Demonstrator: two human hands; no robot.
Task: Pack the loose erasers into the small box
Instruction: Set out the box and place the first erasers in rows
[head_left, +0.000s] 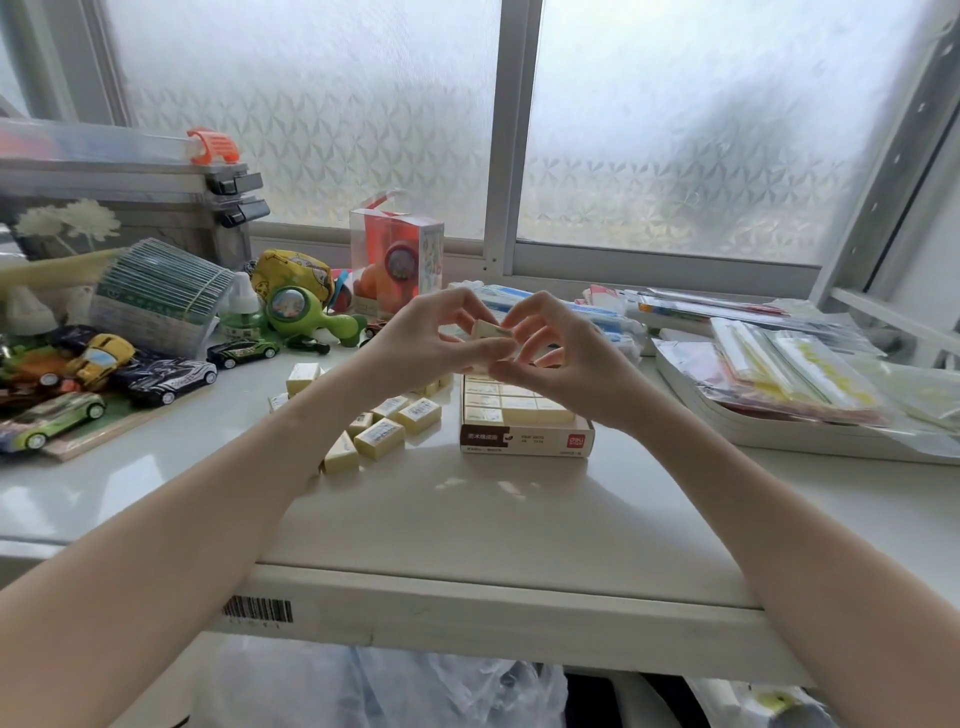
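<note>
White desk (467, 519); both hands (415, 343) (566, 358) pinch one eraser (488, 329) above box (524, 436).

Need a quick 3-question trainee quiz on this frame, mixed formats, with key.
1. True or false: the box is empty.
2. Multiple choice: the eraser in the air is held by A) the left hand alone, B) the right hand alone, C) both hands, D) neither.
3. Fill in: the loose erasers lie on the table to the box's ____ side.

Key
1. False: rows of erasers already sit inside it.
2. C: fingers of both hands pinch it above the box.
3. Left.
</note>
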